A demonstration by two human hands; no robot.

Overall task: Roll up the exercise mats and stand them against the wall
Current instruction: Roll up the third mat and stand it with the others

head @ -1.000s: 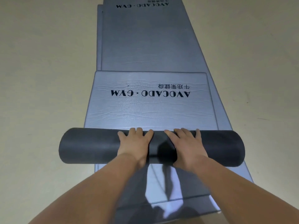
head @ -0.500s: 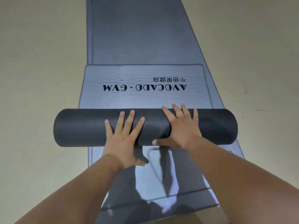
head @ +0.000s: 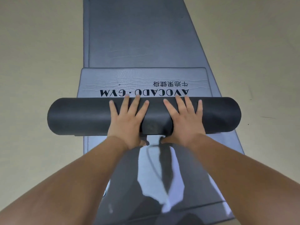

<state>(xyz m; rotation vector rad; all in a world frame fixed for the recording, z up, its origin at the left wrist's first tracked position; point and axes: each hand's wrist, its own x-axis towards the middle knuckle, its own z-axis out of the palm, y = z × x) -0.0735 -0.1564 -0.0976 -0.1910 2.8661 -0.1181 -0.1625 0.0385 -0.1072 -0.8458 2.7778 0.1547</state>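
Rolling nearly done: my left hand [head: 128, 122] and right hand [head: 185, 120] press open-palmed on the dark grey foam roll [head: 81, 116]; printed light-grey flap [head: 142, 78] remains, grey mat [head: 138, 38] beneath unrolled.

A person's left hand [head: 128, 120] and right hand [head: 185, 120] press flat, fingers spread, on top of a dark rolled mat [head: 81, 116] lying crosswise on a beige floor [head: 35, 62]. The hands sit either side of the roll's middle, thumbs at its near edge. Just beyond the roll, the unrolled stretch [head: 142, 77] carries upside-down lettering [head: 144, 93] (AVOCADO · GYM, partly hidden by the roll). A longer grey mat [head: 138, 38] runs underneath, extending far and near.
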